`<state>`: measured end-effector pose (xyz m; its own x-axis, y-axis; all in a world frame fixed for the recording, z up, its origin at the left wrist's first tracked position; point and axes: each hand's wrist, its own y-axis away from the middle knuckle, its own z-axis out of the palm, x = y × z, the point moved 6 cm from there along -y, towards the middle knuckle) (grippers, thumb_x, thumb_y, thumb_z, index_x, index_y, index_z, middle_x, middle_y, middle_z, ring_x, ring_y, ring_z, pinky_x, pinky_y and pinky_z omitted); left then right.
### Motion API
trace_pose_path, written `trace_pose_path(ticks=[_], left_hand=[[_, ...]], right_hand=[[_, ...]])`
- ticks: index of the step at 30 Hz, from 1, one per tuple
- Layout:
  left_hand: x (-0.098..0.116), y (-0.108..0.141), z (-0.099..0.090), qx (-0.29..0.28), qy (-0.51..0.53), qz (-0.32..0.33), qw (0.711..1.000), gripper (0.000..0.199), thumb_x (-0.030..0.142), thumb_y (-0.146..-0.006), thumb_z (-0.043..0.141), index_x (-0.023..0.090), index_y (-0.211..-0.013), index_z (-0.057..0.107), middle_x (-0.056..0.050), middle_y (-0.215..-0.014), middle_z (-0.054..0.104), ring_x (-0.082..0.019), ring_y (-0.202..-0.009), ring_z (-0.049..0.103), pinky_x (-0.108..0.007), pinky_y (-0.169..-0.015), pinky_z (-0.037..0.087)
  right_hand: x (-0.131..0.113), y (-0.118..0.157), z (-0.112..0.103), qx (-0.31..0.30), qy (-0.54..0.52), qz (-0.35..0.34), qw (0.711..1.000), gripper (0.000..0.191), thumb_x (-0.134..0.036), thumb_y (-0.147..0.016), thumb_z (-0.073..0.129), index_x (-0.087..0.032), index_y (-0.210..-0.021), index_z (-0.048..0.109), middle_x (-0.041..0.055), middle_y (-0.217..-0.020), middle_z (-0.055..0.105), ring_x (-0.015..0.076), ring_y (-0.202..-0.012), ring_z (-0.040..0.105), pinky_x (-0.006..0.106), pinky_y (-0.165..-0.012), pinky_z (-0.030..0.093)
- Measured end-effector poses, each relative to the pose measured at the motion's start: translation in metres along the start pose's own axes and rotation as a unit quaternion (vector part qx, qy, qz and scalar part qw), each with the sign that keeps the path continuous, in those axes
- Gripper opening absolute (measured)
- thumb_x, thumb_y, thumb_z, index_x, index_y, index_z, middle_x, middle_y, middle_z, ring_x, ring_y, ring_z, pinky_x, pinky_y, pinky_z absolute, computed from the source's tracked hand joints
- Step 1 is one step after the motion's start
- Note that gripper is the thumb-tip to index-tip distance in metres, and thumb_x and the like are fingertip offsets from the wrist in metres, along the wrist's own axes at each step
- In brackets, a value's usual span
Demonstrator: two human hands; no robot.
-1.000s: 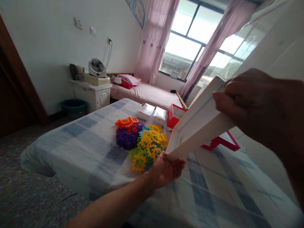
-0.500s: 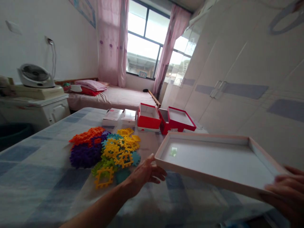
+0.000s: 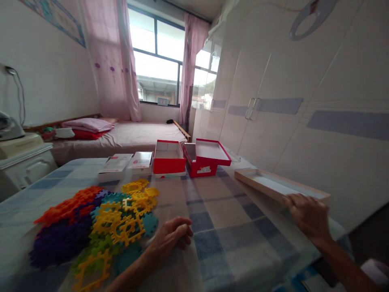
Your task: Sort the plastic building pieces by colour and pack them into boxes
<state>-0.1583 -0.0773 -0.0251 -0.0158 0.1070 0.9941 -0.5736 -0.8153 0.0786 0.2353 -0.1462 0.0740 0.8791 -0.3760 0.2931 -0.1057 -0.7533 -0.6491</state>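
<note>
My right hand (image 3: 307,214) is closed on the near side of a shallow, pale cardboard box lid (image 3: 273,187) at the table's right edge. The lid's white inside faces up, and it lies at a slant. My left hand (image 3: 174,234) hangs low over the tablecloth, its fingers loosely bent and holding nothing. Just left of it is a heap of plastic interlocking pieces: yellow pieces (image 3: 127,229), teal pieces (image 3: 150,224), green pieces (image 3: 99,245), purple pieces (image 3: 60,241) and orange pieces (image 3: 73,202).
Along the table's far side stand two small white boxes (image 3: 142,163), an open red box (image 3: 169,165) and another red box (image 3: 203,167) with its lid resting askew. A checked cloth (image 3: 225,235) covers the table. Behind are a bed (image 3: 136,136) and a white wardrobe (image 3: 273,134).
The box lid has moved away to the right and down to the table's edge, with my right hand on it. My left hand has come away from the lid's corner. The view has turned right.
</note>
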Motion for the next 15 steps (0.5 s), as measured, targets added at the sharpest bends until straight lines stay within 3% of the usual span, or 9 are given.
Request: trace_pose_path(ticks=[4,7,15], left_hand=[[-0.005,0.002,-0.002,-0.002,-0.009,0.010,1.000,0.049,0.055,-0.073,0.060,0.012,-0.098,0.061,-0.006,-0.080,0.064,-0.014,-0.067,0.059,-0.025,-0.061,0.047],[-0.008,0.002,0.001,-0.014,-0.030,0.010,0.999,0.047,0.054,-0.075,0.059,0.013,-0.099,0.061,-0.004,-0.078,0.063,-0.012,-0.064,0.058,-0.024,-0.060,0.046],[-0.032,-0.004,-0.002,-0.015,-0.029,-0.031,0.999,0.060,0.067,-0.069,0.056,0.016,-0.102,0.059,-0.004,-0.081,0.061,-0.012,-0.063,0.056,-0.024,-0.058,0.044]], right_hand=[[-0.036,-0.026,0.061,-0.107,-0.029,0.036,0.993,0.031,-0.024,-0.089,0.033,-0.020,-0.087,0.064,0.0075,-0.091,0.066,0.0218,-0.087,0.055,0.043,-0.088,0.023],[-0.057,-0.047,0.095,-0.146,-0.050,0.048,0.987,0.034,-0.020,-0.089,0.031,-0.020,-0.086,0.065,0.0081,-0.094,0.066,0.0226,-0.092,0.053,0.048,-0.091,0.019],[-0.062,-0.087,0.147,-0.179,-0.086,0.086,0.976,0.038,-0.015,-0.087,0.030,-0.021,-0.086,0.067,0.0094,-0.099,0.066,0.0253,-0.098,0.053,0.051,-0.089,0.023]])
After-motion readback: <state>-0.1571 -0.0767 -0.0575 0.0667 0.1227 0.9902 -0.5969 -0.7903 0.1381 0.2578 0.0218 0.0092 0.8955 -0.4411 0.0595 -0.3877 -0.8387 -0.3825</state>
